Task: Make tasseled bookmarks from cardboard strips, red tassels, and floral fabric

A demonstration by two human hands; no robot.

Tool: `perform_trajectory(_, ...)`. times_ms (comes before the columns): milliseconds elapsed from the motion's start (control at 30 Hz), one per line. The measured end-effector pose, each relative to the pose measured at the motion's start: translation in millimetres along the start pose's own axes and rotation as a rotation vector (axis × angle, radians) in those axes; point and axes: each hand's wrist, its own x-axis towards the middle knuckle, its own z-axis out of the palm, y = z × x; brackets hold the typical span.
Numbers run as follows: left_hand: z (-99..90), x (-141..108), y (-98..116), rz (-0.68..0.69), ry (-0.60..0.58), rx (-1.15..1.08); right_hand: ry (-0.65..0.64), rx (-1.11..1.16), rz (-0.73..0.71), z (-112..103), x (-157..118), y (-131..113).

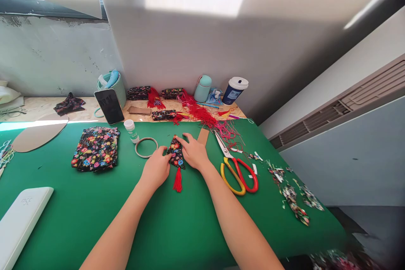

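Observation:
A small black floral fabric piece (176,152) with a pointed top lies on the green mat, a red tassel (177,180) hanging from its lower edge. My left hand (157,168) has its fingers curled in, with thumb and forefinger pinching the left edge of the fabric. From the other side, my right hand (195,152) rests with fingers stretched apart, its fingertips on the fabric's right edge. A brown card strip (203,136) lies just beyond the right hand. Close by on the right are scissors (236,168) with one yellow and one red handle, blades partly apart.
Left of my hands are a tape roll (146,147), a glue stick (131,130) and stacked floral fabric (95,149). A phone (109,106) leans on a green basket. Red tassel threads (202,112), a flask (203,88) and a paper cup (234,91) stand behind. Fabric scraps (292,198) lie right.

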Motion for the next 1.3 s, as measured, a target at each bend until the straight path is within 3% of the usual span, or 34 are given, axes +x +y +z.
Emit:
perform_trajectory(600,1.9,0.0,-0.9,0.008,0.004,0.002,0.012,0.006,0.009,1.3,0.4,-0.2)
perform_trajectory(1300,1.8,1.5,-2.1,-0.041,0.017,-0.035,0.169,0.164,0.016,12.1,2.7,3.5)
